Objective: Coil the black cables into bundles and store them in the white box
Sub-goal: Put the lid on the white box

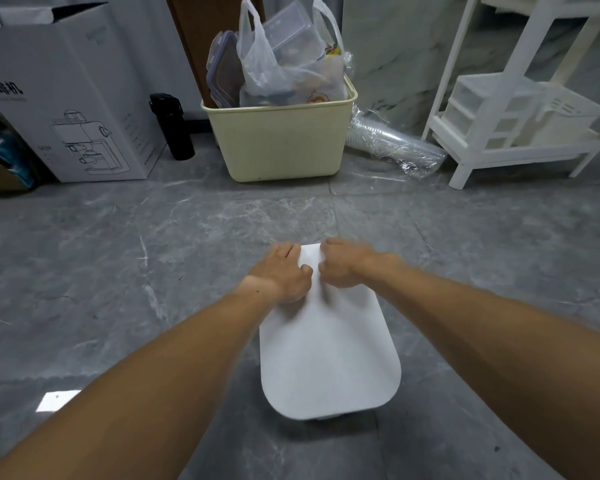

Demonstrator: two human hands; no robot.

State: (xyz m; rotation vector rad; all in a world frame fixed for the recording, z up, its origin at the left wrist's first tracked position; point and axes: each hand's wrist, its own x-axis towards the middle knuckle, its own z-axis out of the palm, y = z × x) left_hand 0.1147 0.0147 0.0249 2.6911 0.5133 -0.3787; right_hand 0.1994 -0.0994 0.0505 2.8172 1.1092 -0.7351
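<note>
The white box (329, 355) stands on the grey floor in front of me with its flat white lid on top. My left hand (284, 271) grips the lid's far left edge, fingers curled over it. Beside it my right hand (343, 263) grips the far right part of the same edge. Both hands are slightly blurred. No black cables are in view; the inside of the box is hidden by the lid.
A cream bin (281, 133) full of plastic bags and containers stands ahead. A black bottle (174, 126) and a large cardboard box (66, 95) are at left. A white shelf unit (520, 109) and wrapped plastic cups (395, 143) are at right.
</note>
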